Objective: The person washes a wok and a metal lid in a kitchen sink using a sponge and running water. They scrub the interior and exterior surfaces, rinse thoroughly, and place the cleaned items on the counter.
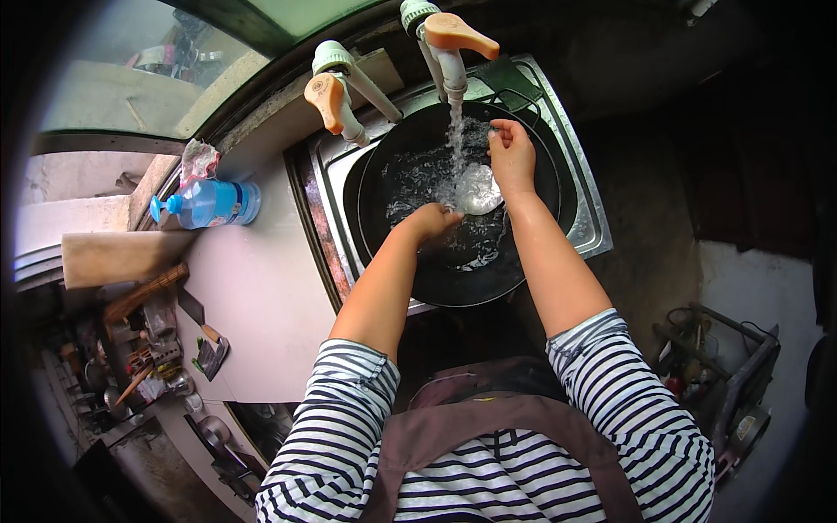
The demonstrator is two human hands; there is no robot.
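Observation:
Water pours from the right faucet (452, 72) into a large black pan (418, 274) that sits in a stainless steel sink (592, 229). A shiny, whitish round object (480, 189), possibly a bowl or lid, lies in the pan just right of the stream; splashing blurs it. My left hand (431, 221) is at the object's lower left, its fingertips near the edge. Above and right of the object, my right hand (513, 150) has its fingers curled inward near the pan's far right side. Whether either hand grips anything is unclear.
A second faucet (327, 104) with an orange handle stands at the left. On the pale counter (261, 314) are a blue pump bottle (219, 204) and a cleaver (212, 356). Dark mesh (510, 82) lies behind the pan. A metal-framed rack (739, 366) stands at right.

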